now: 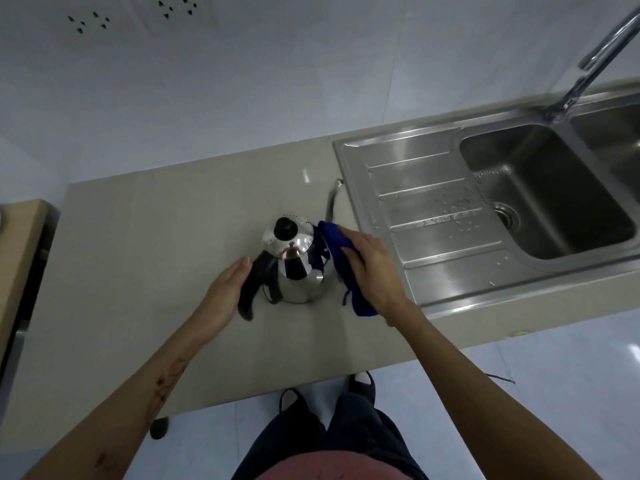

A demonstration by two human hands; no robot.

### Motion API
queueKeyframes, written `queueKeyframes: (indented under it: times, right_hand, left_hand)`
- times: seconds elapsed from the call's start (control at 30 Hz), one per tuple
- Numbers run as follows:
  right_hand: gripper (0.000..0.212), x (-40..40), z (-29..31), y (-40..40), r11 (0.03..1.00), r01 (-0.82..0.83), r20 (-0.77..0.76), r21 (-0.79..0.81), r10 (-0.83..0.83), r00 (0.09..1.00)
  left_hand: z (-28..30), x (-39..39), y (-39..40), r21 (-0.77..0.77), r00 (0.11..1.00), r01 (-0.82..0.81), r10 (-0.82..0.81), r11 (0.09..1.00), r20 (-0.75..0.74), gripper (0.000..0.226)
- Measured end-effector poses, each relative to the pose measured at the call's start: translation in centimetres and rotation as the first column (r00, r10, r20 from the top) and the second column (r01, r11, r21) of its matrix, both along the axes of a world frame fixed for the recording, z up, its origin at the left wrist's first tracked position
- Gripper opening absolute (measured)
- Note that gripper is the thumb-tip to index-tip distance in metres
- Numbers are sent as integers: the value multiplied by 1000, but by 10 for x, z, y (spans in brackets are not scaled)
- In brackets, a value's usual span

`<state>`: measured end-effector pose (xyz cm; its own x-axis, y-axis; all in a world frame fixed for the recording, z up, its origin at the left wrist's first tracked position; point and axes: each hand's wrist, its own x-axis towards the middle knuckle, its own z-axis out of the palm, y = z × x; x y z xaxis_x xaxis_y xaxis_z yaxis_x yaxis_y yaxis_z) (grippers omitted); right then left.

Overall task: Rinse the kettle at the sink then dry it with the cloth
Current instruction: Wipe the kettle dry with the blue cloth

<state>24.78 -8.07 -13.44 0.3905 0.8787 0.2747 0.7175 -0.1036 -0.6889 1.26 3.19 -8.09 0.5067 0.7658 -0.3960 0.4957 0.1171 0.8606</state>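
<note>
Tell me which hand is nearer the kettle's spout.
Right. The right hand presses the blue cloth against the kettle on the side below the spout. The left hand is at the black handle, opposite.

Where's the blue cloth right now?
In the head view, the blue cloth is in the right hand, pressed against the kettle's right side on the counter, just left of the sink's draining board.

Both bare forearms reach forward, left hand [228,289] cupped open, right hand [369,268] curled in a grip.
</note>
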Motion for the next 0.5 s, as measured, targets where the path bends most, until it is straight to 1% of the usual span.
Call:
queueKeyframes:
  times: [0.07, 0.13, 0.2, 0.27, 0.37, 0.43, 0.5]
  right_hand:
    - [39, 7, -2, -10, 1000, 14, 97, -20, -12, 995]
    - [39, 18, -9, -21, 998, 39, 204, -43, -29, 979]
    - [34, 28, -22, -30, 991, 90, 279, -97, -60, 958]
    - [37, 37, -39, -38, 971, 137, 287, -195, -77, 955]
    - [47, 45, -59, -46, 922, 149, 302, -358, -37, 953]
    - [39, 50, -67, -47, 881, 187, 342, -435, -31, 939]
    - [51, 54, -76, -47, 846, 227, 393, -482, -23, 919]
  left_hand:
    - [-3, 9, -6, 161, 995, -82, 91, 983, -44, 48]
    - [-5, 16, -11, 250, 985, -133, 156, 959, -72, 51]
    - [-9, 17, -13, 310, 980, -151, 184, 939, -80, 53]
    - [-13, 16, -12, 343, 980, -149, 185, 927, -77, 58]
    - [-17, 14, -9, 342, 981, -151, 184, 927, -65, 61]
    - [-19, 14, -8, 342, 981, -153, 185, 927, -62, 66]
    - [-20, 14, -8, 345, 980, -158, 189, 925, -58, 69]
